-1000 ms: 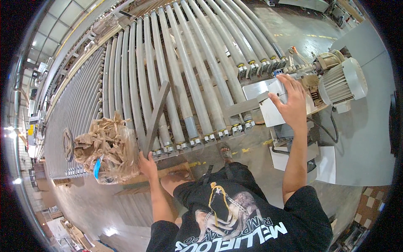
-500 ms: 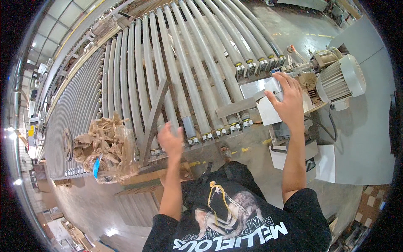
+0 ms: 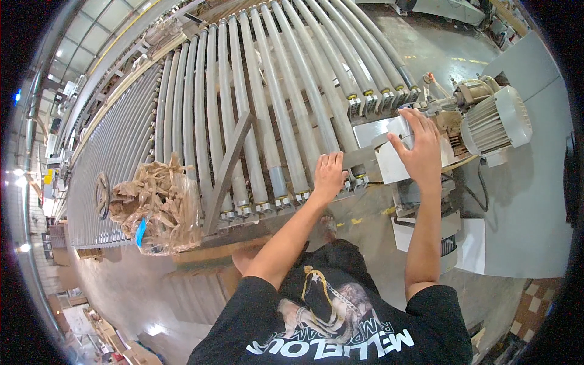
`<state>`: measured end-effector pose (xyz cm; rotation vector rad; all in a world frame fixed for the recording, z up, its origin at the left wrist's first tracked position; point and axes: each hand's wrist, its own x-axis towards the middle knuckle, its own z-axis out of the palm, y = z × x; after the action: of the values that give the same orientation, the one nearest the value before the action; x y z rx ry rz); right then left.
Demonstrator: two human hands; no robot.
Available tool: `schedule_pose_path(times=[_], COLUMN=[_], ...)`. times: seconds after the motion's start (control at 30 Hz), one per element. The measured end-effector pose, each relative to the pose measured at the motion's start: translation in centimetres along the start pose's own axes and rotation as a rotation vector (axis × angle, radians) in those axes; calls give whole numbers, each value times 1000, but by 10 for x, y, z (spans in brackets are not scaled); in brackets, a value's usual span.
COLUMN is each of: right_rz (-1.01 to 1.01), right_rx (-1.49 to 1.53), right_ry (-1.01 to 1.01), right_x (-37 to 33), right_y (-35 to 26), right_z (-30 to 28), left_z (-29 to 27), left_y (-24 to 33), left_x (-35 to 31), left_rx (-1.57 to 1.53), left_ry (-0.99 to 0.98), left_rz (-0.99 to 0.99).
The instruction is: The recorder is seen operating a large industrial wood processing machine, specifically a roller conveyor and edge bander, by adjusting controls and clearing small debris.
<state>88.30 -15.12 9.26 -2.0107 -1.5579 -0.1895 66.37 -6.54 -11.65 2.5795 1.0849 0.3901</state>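
A flat grey strip (image 3: 360, 157) reaches from the conveyor's right end into a machine head (image 3: 395, 159) with white and bare metal covers. My left hand (image 3: 330, 176) is closed round the strip's left end, its fingers curled over the top. On the machine head rests my right hand (image 3: 420, 149), thumb and fingers spread, close to where the strip enters. The palm side of this hand is hidden. Another, longer grey-brown strip (image 3: 226, 176) lies slanted across the rollers, left of my left hand and apart from it.
Metal rollers (image 3: 277, 109) fill the space ahead. At left sits a clear plastic bag (image 3: 161, 210) of crumpled brown paper, by a handwheel (image 3: 102, 196). To the right are a ribbed motor (image 3: 496, 118), a hanging cable (image 3: 479, 191) and a large grey panel (image 3: 532, 201).
My left hand has moved right from beside the slanted strip and taken hold of the strip at the machine. My right hand stays on the machine head.
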Motion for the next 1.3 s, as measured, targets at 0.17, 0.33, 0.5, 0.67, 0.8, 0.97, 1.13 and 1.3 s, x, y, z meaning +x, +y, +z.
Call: schedule_pose_path(times=[0.17,0.33,0.5,0.67,0.8,0.97,1.13,1.3], right_rz=[-4,27,46,59,53,63,55,55], right_rx=[4,39,25,52,48,50,55,70], right_ry=[8,-12,-34,-50,-57,-48,-31,-38], right_x=[0,2,4,4,3,3,3,4], right_y=[5,2,0,-3,0,-5,-3,-2], right_z=[2,2,-1,-3,-2,-4,-5,-6], left_z=[-24,-63,-101,-113,-134,-143,-150,-145], left_y=[-12,-48,-79,-106,-113,-153,-174,-193], left_x=[-38,-145,-238,-295,-304,-306,-294,-291], left_rx=[34,-53,-91,16,94,272,371,405], left_ry=[-27,-60,-290,-188,2,178,191,301], left_rz=[-54,-314,-688,-702,-725,-769,-910,-849])
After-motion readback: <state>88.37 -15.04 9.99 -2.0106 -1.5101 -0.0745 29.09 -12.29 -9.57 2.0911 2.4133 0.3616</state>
